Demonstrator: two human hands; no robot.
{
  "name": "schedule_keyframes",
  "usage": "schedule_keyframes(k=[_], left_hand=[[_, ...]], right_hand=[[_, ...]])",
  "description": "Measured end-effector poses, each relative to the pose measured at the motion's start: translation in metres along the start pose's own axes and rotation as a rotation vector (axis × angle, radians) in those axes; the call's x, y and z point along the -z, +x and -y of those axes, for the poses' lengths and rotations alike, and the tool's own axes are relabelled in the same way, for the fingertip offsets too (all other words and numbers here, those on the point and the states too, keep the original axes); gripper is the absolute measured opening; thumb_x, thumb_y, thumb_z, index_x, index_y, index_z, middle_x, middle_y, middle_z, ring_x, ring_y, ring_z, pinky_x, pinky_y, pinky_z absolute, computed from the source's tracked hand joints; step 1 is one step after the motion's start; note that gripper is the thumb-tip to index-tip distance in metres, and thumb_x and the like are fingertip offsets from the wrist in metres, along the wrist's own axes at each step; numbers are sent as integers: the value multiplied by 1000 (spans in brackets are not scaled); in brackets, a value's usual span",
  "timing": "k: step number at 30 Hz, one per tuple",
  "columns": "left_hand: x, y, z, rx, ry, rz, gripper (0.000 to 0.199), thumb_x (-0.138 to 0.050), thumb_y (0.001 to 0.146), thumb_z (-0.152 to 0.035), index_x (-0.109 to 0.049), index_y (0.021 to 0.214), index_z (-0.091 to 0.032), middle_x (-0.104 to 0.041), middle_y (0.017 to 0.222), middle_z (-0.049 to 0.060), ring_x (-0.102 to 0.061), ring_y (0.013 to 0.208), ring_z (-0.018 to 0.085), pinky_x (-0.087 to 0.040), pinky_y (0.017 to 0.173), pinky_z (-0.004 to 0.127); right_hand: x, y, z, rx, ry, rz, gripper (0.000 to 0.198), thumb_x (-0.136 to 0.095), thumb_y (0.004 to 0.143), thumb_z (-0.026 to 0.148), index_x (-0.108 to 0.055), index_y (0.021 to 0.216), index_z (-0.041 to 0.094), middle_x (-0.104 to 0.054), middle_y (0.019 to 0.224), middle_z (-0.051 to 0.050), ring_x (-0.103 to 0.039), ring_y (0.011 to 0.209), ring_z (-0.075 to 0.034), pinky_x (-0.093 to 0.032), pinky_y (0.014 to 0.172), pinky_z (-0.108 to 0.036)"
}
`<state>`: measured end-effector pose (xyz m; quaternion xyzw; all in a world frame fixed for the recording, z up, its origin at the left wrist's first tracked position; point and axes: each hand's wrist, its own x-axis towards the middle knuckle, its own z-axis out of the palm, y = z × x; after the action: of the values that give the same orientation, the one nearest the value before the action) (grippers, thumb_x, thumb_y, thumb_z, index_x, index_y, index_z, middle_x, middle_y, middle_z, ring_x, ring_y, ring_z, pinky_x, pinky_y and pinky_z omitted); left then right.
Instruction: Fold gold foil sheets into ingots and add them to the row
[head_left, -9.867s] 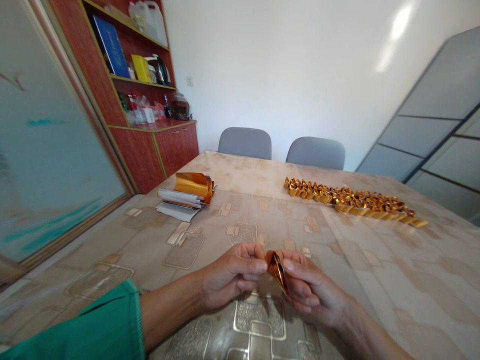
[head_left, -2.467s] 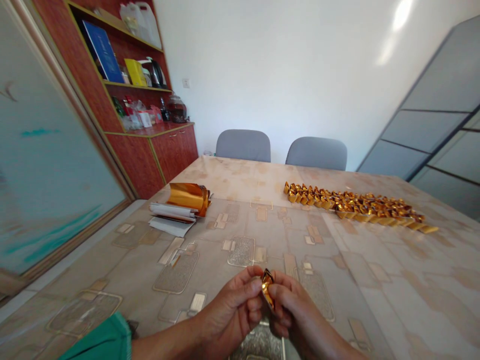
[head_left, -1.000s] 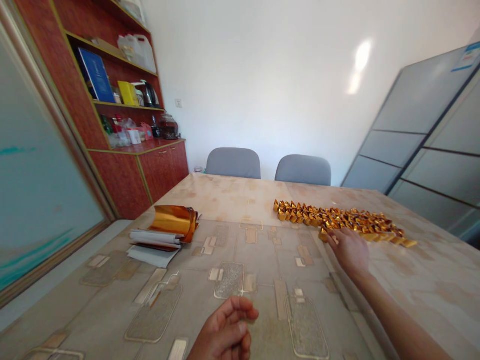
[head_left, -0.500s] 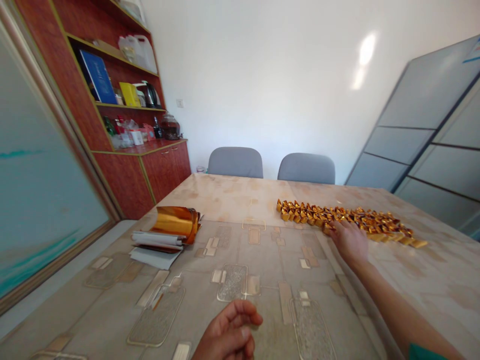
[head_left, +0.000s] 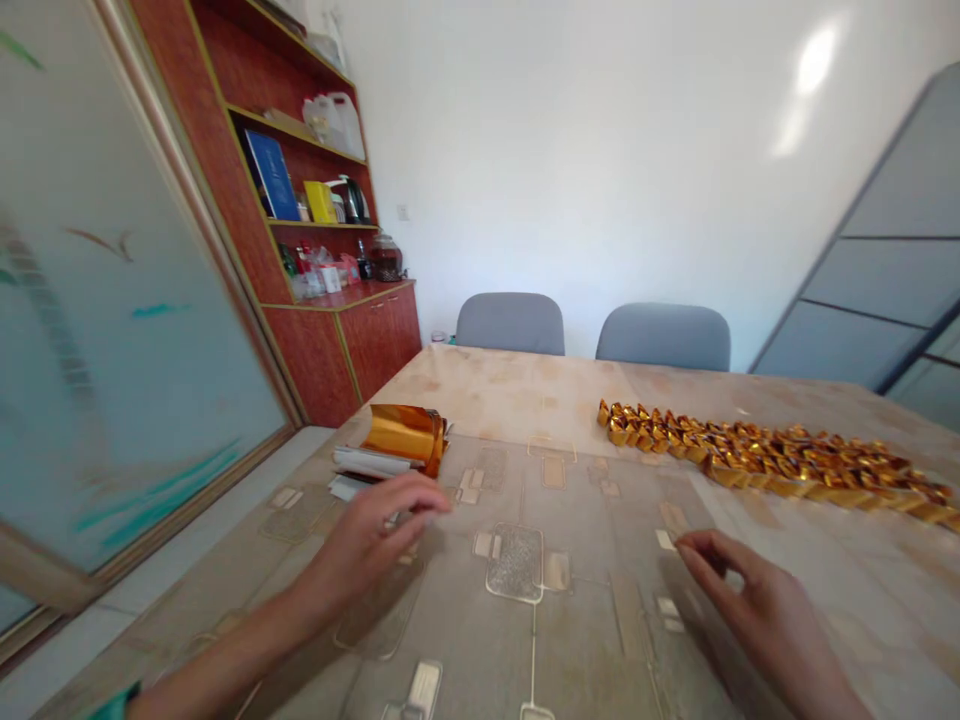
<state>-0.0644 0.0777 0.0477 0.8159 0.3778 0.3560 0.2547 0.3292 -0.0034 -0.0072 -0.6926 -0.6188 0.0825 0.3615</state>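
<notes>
My left hand (head_left: 397,520) hovers at the near side of a stack of gold foil paper (head_left: 405,435), fingers loosely curved and thumb apart, holding nothing. It partly covers the stack's pale, curled sheets (head_left: 375,459). To the right, my right hand (head_left: 765,600) is above the tablecloth with thumb and forefinger tips brought together in a loop. Nothing shows between them. Beyond that hand, rows of folded gold paper ingots (head_left: 795,460) stretch along the right side of the table, apart from my fingers.
A patterned cloth covers the table (head_left: 517,640). Two grey chairs (head_left: 510,322) stand against its far side. At the back left is a red wooden cabinet (head_left: 315,360) with a kettle, jugs and bottles; a frosted sliding door (head_left: 150,350) is on the left.
My right hand has let go of a gold ingot at the rows and drawn back towards me. My left hand has reached forward to the paper stack. The view has turned left.
</notes>
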Motion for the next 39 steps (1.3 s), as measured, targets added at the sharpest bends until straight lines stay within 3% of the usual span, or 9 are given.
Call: schedule_keyframes(k=[2, 5, 11, 17, 21, 26, 31, 34, 39], left_hand=[[36, 18, 27, -43, 229, -32, 22, -52, 90, -32, -71, 94, -21, -73, 102, 6, -65, 97, 22, -48, 90, 34], [76, 49, 63, -18, 469, 67, 32, -44, 92, -35, -71, 100, -21, -74, 106, 6, -67, 99, 22, -50, 89, 33], [98, 97, 99, 86, 833, 14, 33, -61, 79, -24, -64, 112, -19, -67, 116, 10, -60, 108, 27, -48, 91, 36], [91, 112, 105, 48, 954, 117, 2, -64, 77, -17, -66, 76, -19, -66, 92, 7, -60, 89, 23, -45, 76, 32], [94, 113, 103, 29, 1003, 194, 14, -60, 78, -14, -65, 66, -18, -68, 81, 7, -60, 82, 22, -43, 71, 30], [99, 103, 96, 30, 1022, 206, 19, -52, 84, -19, -69, 75, -20, -72, 86, 7, -64, 84, 21, -44, 71, 28], [113, 94, 72, 51, 1029, 71, 23, -45, 89, -29, -66, 92, -20, -71, 88, 6, -66, 84, 22, -47, 69, 27], [101, 85, 40, 22, 961, -105, 20, -46, 89, -29, -62, 95, -19, -72, 87, 5, -68, 78, 19, -49, 68, 27], [13, 47, -6, -538, 635, -178, 12, -48, 89, -14, -57, 82, -18, -75, 104, 9, -72, 89, 15, -56, 78, 24]], right_hand=[[-13, -15, 24, 39, 97, 114, 30, -50, 90, 46, -66, 78, 23, -73, 76, -3, -68, 72, -22, -51, 62, -27], [-31, -26, 51, 109, 188, 228, 32, -45, 96, 42, -64, 76, 24, -70, 71, -2, -66, 66, -20, -51, 61, -26], [-34, -21, 49, 238, 146, 297, 30, -48, 95, 40, -66, 77, 25, -70, 74, -3, -67, 68, -19, -53, 63, -27], [-30, -22, 38, 207, 150, 299, 31, -47, 96, 39, -66, 77, 24, -70, 73, -2, -67, 67, -18, -52, 61, -25], [-32, -22, 36, 190, 154, 330, 30, -47, 96, 39, -66, 78, 24, -70, 73, -2, -67, 66, -18, -52, 61, -24], [-30, -22, 38, 175, 165, 348, 31, -47, 96, 41, -67, 77, 24, -70, 73, -2, -67, 66, -18, -52, 60, -24], [-32, -23, 35, 129, 219, 311, 29, -49, 95, 43, -70, 87, 25, -71, 76, -3, -68, 67, -19, -54, 59, -25], [-39, -27, 28, 123, 283, 206, 34, -55, 91, 43, -65, 118, 27, -73, 93, -5, -70, 77, -22, -58, 66, -29], [-51, -36, 26, 193, 332, 47, 76, -58, 87, 45, -26, 153, 28, -56, 135, -13, -63, 104, -28, -57, 82, -41]])
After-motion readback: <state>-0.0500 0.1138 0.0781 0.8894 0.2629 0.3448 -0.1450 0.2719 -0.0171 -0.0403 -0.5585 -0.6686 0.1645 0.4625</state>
